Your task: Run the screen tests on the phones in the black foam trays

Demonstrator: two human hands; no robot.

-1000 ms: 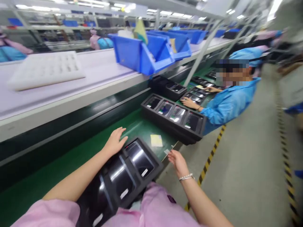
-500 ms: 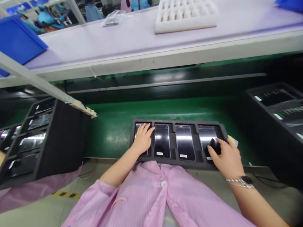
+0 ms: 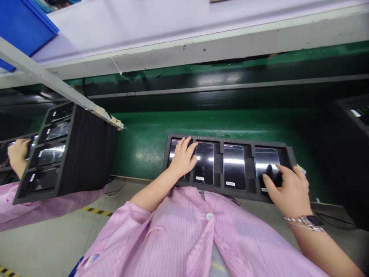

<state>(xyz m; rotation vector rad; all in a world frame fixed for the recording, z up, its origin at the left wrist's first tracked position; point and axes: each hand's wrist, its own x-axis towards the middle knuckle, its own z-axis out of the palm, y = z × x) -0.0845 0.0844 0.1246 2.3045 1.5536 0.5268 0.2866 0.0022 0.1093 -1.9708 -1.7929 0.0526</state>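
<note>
A black foam tray (image 3: 227, 165) lies on the green bench top with several dark smartphones in its slots, each with a small white label. My left hand (image 3: 183, 157) rests with fingers spread over the leftmost phone (image 3: 174, 150), hiding most of it. My right hand (image 3: 285, 188) curves over the lower part of the rightmost phone (image 3: 266, 159), fingertips touching the glass. Between the hands lie two uncovered phones (image 3: 204, 163) (image 3: 234, 167). Neither hand appears to lift anything.
To the left, a second black foam tray with phones (image 3: 66, 154) stands tilted, touched by a co-worker's hand (image 3: 17, 152) in a pink sleeve. A dark tray (image 3: 354, 154) sits at the right edge. Above are a lavender belt (image 3: 173, 27), a blue bin (image 3: 23, 27) and a metal strut (image 3: 52, 80).
Since the oldest frame, both my hands have moved from beside a tray onto the phones in this one. The view has swung to face the bench and tipped lower.
</note>
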